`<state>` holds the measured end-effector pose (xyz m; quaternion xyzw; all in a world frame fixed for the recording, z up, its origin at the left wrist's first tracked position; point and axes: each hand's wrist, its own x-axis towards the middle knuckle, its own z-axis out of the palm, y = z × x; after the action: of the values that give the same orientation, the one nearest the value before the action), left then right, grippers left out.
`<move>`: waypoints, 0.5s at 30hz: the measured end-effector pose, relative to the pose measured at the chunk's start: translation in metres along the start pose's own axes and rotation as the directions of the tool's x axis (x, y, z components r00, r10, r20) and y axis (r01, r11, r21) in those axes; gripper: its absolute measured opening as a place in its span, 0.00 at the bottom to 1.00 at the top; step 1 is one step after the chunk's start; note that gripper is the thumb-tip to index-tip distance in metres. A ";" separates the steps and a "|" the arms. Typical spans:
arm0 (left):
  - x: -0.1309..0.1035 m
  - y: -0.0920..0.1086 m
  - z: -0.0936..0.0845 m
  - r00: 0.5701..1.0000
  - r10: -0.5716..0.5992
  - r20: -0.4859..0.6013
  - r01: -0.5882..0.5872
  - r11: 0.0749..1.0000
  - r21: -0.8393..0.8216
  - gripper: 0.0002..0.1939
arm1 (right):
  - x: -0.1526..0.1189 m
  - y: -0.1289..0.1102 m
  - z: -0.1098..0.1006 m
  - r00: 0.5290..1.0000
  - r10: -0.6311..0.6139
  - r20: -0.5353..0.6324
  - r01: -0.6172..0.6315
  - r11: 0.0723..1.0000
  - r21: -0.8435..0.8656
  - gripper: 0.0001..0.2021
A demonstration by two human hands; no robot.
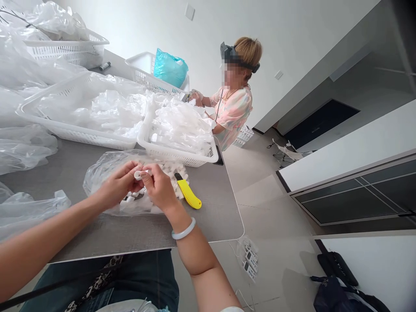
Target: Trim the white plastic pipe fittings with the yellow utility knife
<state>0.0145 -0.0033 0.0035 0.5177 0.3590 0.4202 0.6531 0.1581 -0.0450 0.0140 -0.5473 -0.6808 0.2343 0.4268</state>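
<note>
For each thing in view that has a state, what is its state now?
small white part: pinched between both hands.
left hand: closed on the part.
right hand: closed on the part.
yellow utility knife: lying on the table, untouched.
clear bag: lying open under the hands.
white basket: full of plastic bags.

Left hand (118,184) and right hand (160,187) pinch one small white part (142,174); clear bag (107,173) beneath. Yellow utility knife (188,193) just beside, on grey table (211,216).

Both hands, left hand (118,184) and right hand (160,187), meet over a bag (107,171) on the table (211,212). Knife (188,193) lies just right. Baskets (175,151) sit behind.
</note>
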 end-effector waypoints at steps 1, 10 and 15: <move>-0.002 -0.003 0.002 0.999 0.027 -0.035 -0.026 0.999 0.042 0.20 | -0.001 0.001 0.007 0.999 0.038 -0.003 -0.037 0.994 0.099 0.11; -0.005 -0.005 0.002 0.982 0.131 -0.137 -0.110 0.982 0.156 0.14 | 0.009 0.009 0.001 0.936 0.331 -0.120 -0.238 0.846 0.477 0.16; 0.002 0.002 -0.001 0.995 -0.081 -0.057 0.081 0.997 -0.002 0.21 | 0.004 0.008 0.004 0.994 -0.105 -0.001 0.103 0.969 0.226 0.16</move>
<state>0.0143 -0.0010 0.0051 0.4905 0.3983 0.4078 0.6592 0.1593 -0.0385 0.0067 -0.4578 -0.6797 0.2902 0.4942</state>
